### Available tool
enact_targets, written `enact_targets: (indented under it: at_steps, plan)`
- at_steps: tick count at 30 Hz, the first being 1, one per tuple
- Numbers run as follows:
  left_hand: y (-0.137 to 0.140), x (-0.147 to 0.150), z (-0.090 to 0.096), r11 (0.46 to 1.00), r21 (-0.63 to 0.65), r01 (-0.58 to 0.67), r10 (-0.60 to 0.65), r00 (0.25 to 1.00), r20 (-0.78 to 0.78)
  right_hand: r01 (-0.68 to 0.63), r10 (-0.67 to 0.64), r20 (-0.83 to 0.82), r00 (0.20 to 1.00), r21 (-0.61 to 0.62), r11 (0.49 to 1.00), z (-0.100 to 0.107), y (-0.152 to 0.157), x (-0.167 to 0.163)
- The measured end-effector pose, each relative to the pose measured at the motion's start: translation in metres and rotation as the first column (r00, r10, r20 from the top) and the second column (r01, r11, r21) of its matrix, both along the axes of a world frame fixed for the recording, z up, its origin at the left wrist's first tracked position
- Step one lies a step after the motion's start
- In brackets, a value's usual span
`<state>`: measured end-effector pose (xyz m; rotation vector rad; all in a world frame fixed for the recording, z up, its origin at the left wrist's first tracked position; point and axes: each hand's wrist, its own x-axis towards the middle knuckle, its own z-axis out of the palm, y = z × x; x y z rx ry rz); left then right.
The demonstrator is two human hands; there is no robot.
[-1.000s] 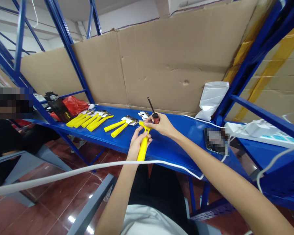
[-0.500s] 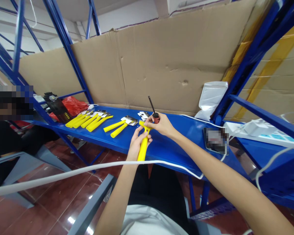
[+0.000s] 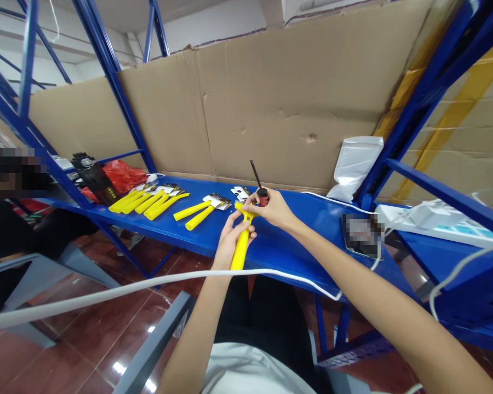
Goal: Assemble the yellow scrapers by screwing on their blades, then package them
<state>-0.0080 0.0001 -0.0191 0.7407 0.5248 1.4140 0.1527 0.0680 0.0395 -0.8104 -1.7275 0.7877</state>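
My left hand (image 3: 227,241) is closed around the handle of a yellow scraper (image 3: 240,251), whose wide head tilts up and away from me. My right hand (image 3: 277,209) holds a screwdriver (image 3: 263,197) with a red and black grip, its dark shaft pointing up towards the cardboard. Thumb and fingers of that same hand also pinch at the scraper's head; what lies between them is hidden. Just beyond the hands is a small white and black card packet (image 3: 240,192). To the left, two yellow-handled scrapers (image 3: 200,214) lie with their heads on packaging.
Several more yellow scrapers (image 3: 150,203) lie further left on the blue bench (image 3: 302,249), by a black bottle (image 3: 96,178) and red bag (image 3: 125,174). On the right are a phone (image 3: 362,235) and power strip (image 3: 443,225). A white cable (image 3: 148,283) crosses before me. A person sits at left.
Both hands keep their hold on the scraper and screwdriver. The screwdriver and scraper head have shifted very slightly to the right.
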Motion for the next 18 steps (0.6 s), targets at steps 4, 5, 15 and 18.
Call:
enact_targets:
  at_steps: [4, 5, 15, 18]
  plan:
    - [0.0004, 0.0004, -0.0008, 1.000, -0.009, 0.000, 0.000, 1.000, 0.006, -0.009, 0.009, 0.006, 1.000, 0.006, 1.000, 0.0006, -0.0011, 0.0017]
    - [0.0001, 0.0005, -0.0005, 1.000, -0.011, 0.000, 0.000, 1.000, 0.010, -0.010, 0.010, 0.011, 1.000, 0.013, 1.000, 0.0009, -0.0019, 0.0020]
    - [-0.0031, 0.0000, 0.0020, 1.000, -0.018, 0.008, -0.007, 1.000, 0.026, -0.010, 0.009, 0.068, 0.998, 0.018, 1.000, 0.0052, -0.0068, 0.0027]
    - [-0.0032, 0.0000, 0.0017, 1.000, -0.021, 0.005, -0.004, 1.000, 0.030, -0.018, 0.017, 0.062, 0.998, 0.017, 1.000, 0.0041, -0.0054, 0.0024]
